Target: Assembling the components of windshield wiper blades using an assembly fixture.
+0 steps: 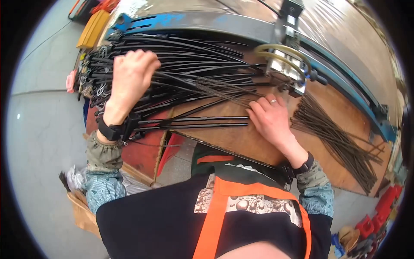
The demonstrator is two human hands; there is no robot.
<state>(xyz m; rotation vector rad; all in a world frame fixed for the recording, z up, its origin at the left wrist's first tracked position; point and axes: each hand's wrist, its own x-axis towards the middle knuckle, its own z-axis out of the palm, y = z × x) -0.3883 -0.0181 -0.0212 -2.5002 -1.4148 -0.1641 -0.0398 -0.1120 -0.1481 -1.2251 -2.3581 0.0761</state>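
Note:
My left hand [133, 73] is curled into a fist above the left part of a heap of long black cables [185, 64]. What its fingers hold, if anything, is hidden. Several grey, rope-textured cable strands [222, 93] slant out of the heap toward my right hand [271, 116]. The fingertips of that hand are bent and closed at the strands' ends, just below the metal head [286, 64] of a bench machine. A ring shows on one finger. Two black cables [194, 122] lie straight along the near side, between my wrists.
A sheaf of thin brown-grey rods [340, 142] lies on the wooden tabletop [215, 137] at the right. A blue metal beam [207, 20] runs behind the heap. Metal hooks [100, 90] cluster at the cables' left ends. A yellow bin [92, 29] stands at the far left.

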